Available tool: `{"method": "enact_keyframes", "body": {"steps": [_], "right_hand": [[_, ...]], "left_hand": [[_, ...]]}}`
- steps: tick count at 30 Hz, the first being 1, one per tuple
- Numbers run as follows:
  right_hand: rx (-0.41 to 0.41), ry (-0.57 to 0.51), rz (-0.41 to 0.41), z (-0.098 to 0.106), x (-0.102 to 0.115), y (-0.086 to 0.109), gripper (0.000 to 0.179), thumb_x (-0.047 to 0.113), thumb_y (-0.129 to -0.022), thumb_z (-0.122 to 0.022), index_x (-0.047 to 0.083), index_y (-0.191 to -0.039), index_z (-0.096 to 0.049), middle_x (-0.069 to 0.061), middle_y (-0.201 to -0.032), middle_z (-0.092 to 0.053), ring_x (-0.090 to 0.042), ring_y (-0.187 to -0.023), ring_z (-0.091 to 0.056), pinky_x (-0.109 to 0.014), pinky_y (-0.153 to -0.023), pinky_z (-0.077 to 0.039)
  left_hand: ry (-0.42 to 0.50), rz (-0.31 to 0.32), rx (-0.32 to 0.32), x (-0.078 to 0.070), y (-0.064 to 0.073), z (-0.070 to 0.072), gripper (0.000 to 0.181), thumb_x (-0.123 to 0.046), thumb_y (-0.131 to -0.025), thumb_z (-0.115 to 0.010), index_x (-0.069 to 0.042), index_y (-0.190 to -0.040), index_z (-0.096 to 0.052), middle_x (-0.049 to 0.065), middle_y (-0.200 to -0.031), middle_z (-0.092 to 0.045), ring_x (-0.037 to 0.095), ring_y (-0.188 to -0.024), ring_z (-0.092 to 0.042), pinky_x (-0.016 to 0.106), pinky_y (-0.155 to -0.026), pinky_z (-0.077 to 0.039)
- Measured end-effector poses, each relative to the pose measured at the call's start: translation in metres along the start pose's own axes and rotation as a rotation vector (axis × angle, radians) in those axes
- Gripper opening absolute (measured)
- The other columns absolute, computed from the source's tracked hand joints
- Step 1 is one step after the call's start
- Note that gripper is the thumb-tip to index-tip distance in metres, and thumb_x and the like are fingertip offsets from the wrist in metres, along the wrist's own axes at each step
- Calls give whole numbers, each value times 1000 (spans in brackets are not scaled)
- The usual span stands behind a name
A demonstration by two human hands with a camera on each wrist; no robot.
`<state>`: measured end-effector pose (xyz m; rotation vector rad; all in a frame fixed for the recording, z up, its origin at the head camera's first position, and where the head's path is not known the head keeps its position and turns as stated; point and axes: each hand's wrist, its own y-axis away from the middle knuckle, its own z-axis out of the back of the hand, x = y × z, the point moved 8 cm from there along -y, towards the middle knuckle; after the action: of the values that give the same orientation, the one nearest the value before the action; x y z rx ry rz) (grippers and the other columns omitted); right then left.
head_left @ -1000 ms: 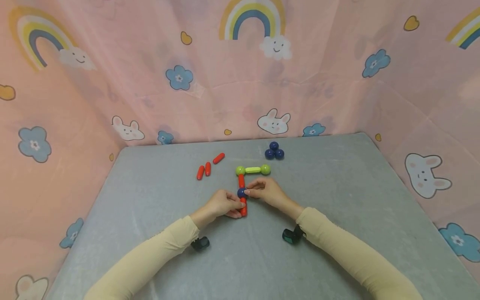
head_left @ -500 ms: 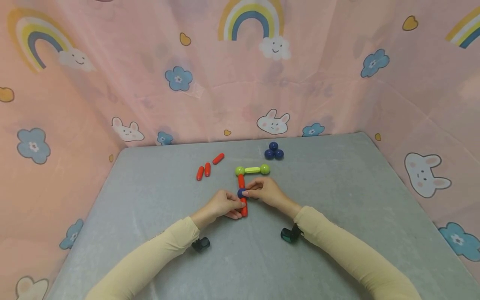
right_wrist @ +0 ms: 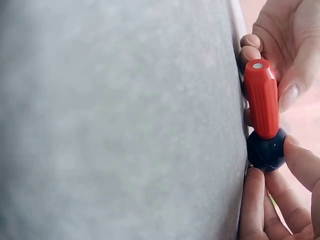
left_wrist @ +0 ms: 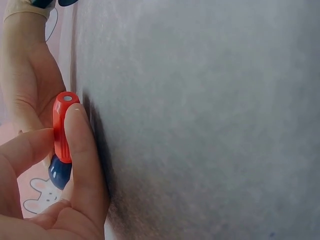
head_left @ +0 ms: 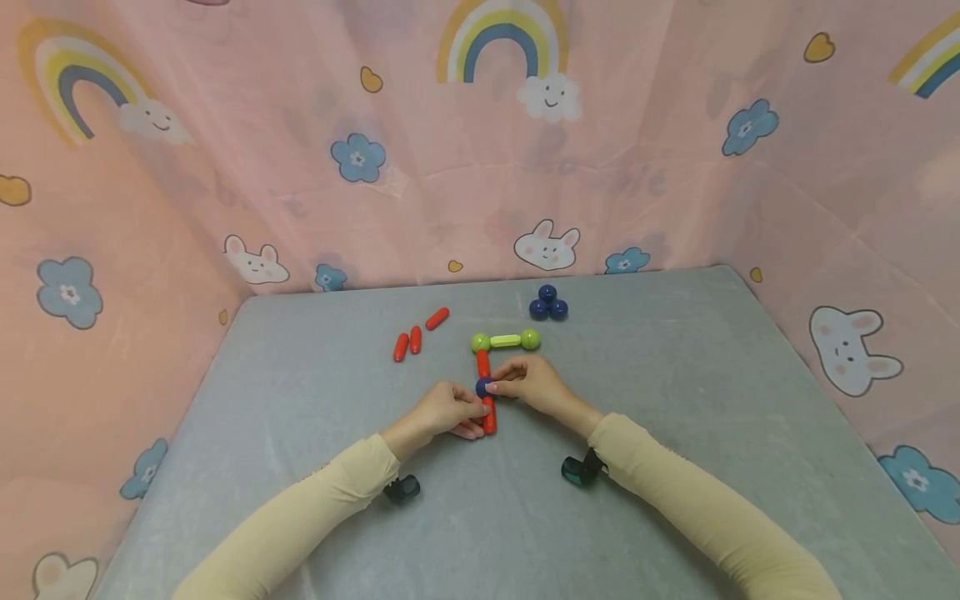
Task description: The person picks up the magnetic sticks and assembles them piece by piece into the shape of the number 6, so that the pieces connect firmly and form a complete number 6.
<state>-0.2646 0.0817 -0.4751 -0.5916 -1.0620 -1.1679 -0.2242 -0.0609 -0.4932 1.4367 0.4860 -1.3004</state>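
Between thumb and finger my left hand (head_left: pixel 444 408) pinches a red magnetic rod (right_wrist: pixel 262 100), whose near end shows a silver dot. The rod's other end meets a dark blue ball (right_wrist: pixel 267 150), which my right hand (head_left: pixel 536 385) holds with its thumb and fingertips. Beyond the ball, in the head view, a second red rod (head_left: pixel 483 363) runs to a green ball (head_left: pixel 480 342). From there a green rod (head_left: pixel 506 341) reaches right to another green ball (head_left: pixel 531 339). In the left wrist view, fingers partly cover the held rod (left_wrist: pixel 62 125) and the blue ball (left_wrist: pixel 60 172).
Three loose red rods (head_left: pixel 416 339) lie on the grey table (head_left: pixel 300 367) at the back left. Three blue balls (head_left: pixel 548 304) sit clustered at the back, right of centre. A pink patterned cloth (head_left: pixel 450 192) hangs around the table's back and sides.
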Motion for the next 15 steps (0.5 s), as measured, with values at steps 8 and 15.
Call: {"method": "enact_keyframes", "body": {"steps": [8,15], "right_hand": [[-5,10,9,-1,-5,-2,26,23,-84,-80,4,-100,-74,-11,-92,-76,-7,-73,-63,-24,-67,-52],[-10,3,14,0,-5,-3,25,23,-84,-80,5,-100,-74,-10,-91,-76,-7,-74,-64,-24,-68,-53]], "left_hand": [[1,-13,18,1,0,-1,16,-9,-93,-65,5,-98,-71,3,-68,-71,8,-59,-68,26,-61,-60],[0,-22,27,1,0,0,17,-10,-93,-65,5,-98,-71,3,-70,-70,8,-60,-68,26,-62,-60]]}}
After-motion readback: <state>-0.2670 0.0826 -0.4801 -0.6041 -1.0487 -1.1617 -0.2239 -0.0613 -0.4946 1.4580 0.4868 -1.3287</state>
